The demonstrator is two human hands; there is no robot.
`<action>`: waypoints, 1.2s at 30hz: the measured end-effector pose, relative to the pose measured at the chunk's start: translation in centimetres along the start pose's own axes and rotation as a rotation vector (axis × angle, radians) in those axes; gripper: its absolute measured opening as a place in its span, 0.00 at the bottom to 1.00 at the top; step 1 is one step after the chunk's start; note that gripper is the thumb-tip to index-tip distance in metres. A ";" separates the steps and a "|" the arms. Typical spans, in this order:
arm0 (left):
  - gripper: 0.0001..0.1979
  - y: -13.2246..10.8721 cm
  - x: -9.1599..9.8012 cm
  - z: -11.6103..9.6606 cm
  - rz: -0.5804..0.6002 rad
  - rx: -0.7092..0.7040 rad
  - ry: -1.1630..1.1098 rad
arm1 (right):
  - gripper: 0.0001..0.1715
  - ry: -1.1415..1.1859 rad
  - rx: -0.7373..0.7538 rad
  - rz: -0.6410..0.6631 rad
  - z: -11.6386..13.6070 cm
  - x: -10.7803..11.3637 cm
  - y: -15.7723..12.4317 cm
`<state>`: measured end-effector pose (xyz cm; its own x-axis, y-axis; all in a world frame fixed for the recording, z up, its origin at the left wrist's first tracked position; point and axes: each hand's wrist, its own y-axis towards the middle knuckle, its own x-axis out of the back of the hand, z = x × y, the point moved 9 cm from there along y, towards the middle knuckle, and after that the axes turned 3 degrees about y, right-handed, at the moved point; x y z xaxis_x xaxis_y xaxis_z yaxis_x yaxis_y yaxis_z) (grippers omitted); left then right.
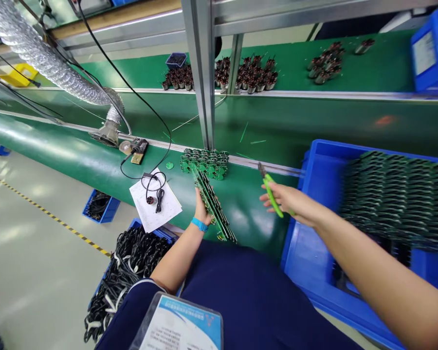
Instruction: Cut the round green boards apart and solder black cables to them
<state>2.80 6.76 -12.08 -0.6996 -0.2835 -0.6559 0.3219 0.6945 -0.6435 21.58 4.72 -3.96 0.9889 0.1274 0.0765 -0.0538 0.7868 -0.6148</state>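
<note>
Navy short-sleeved top, blue wristband (199, 224), bare forearms
</note>
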 end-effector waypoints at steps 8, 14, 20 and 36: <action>0.28 -0.4 -0.1 -2.0 -0.091 -0.147 0.065 | 0.27 -0.702 0.295 0.078 0.5 -6.9 -6.2; 0.28 -0.3 0.0 -2.6 -0.103 -0.188 0.113 | 0.26 -0.870 0.291 0.058 1.0 -7.2 -6.8; 0.29 -0.4 -0.1 -3.1 -0.098 -0.219 0.125 | 0.25 -0.931 0.287 0.040 1.6 -7.5 -6.6; 0.27 -0.3 -1.2 1.0 0.060 0.065 0.125 | 0.30 -0.135 0.062 0.474 -1.7 -10.0 -5.0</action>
<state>4.19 6.25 -11.54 -0.7503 -0.1558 -0.6425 0.4032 0.6624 -0.6314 12.17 -1.58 -2.99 0.8271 0.5538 -0.0963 -0.5053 0.6574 -0.5591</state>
